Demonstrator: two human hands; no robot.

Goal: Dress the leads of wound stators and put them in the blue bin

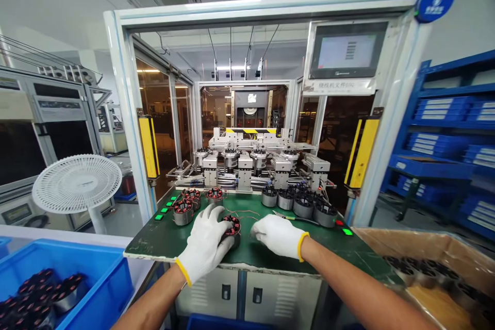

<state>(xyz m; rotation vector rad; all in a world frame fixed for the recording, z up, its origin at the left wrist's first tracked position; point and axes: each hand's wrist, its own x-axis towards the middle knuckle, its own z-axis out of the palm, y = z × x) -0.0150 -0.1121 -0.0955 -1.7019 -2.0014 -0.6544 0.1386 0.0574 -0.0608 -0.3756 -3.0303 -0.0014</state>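
Both my hands wear white gloves with yellow cuffs and rest on a green bench top (162,240). My left hand (205,242) lies over a round wound stator (233,228) with red-copper coils, fingers curled round its left side. My right hand (279,235) sits just right of that stator, fingers bent and pointing toward it; whether they pinch its thin copper wire leads I cannot make out. Three more wound stators (183,211) stand at the bench's back left. Several dark unwound stator rings (303,206) stand at the back right.
A winding machine (251,160) with several heads fills the enclosure behind the bench, between yellow light-curtain posts (149,147). Small cutters (284,215) lie near the rings. A blue bin (100,273) of stators is lower left, a cardboard box (436,247) of rings right, a white fan (76,184) left.
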